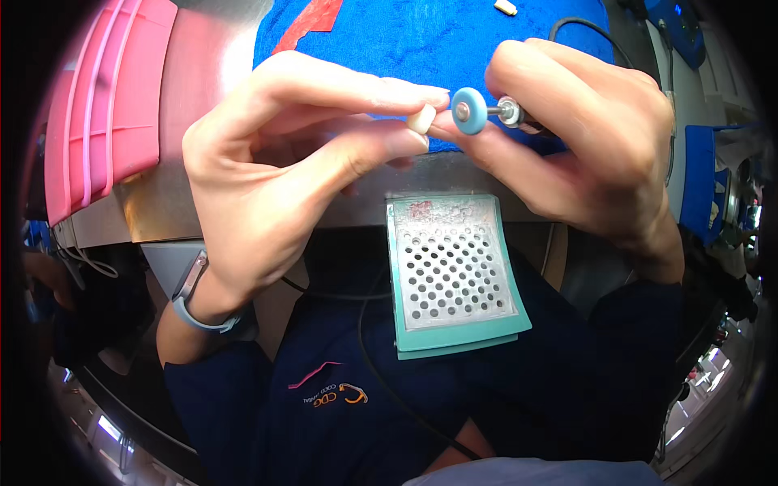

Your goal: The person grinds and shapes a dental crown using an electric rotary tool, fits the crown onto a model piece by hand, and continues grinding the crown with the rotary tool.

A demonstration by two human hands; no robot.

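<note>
Between the thumb and fingertips of my left hand [251, 170] is a small off-white, tooth-like piece [422, 120] that looks like a dental crown. My right hand [592, 130] grips a rotary handpiece [514, 113], most of whose body is hidden by the fingers. A light blue polishing wheel [470, 111] sits on the handpiece's metal shank. The wheel is just right of the crown; I cannot tell whether they touch. My right thumb reaches toward the left fingertips, below the wheel. Both hands are held above the front edge of the bench.
A blue towel [389, 49] covers the bench behind, bearing a red strip [320, 18] and another small off-white piece [506, 7]. A perforated metal plate in a green frame [454, 275] juts toward me. Pink trays [105, 97] stand left; a black cable [571, 22] curves at right.
</note>
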